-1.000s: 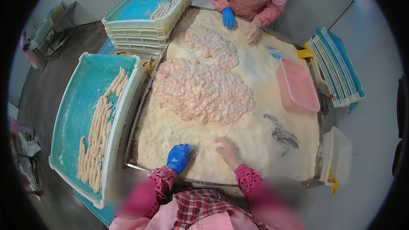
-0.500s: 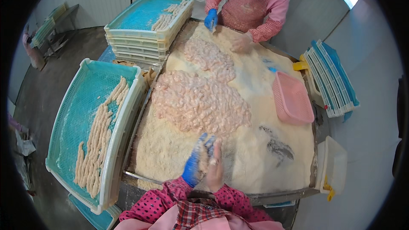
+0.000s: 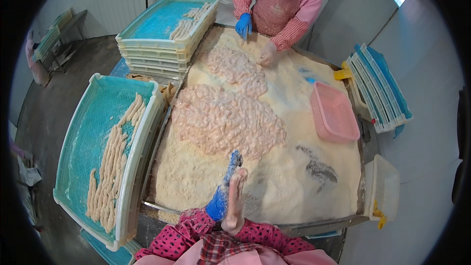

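With fingers straight and uncurled, the blue-gloved left hand [image 3: 221, 197] and the right hand [image 3: 235, 198] are held palm to palm (whether anything is pressed between cannot be told) above pale powder [image 3: 279, 191] spread on the tabletop [image 3: 304, 227], coated strips [image 3: 112, 164] being laid in a tray [image 3: 81, 152] leftward and a glossy pink heap [image 3: 223, 118] piled just beyond.

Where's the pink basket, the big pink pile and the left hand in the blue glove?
Pink basket [image 3: 335, 112]: head view, bare middle.
Big pink pile [image 3: 225, 121]: head view, middle.
Left hand [image 3: 222, 195]: head view, blue middle.
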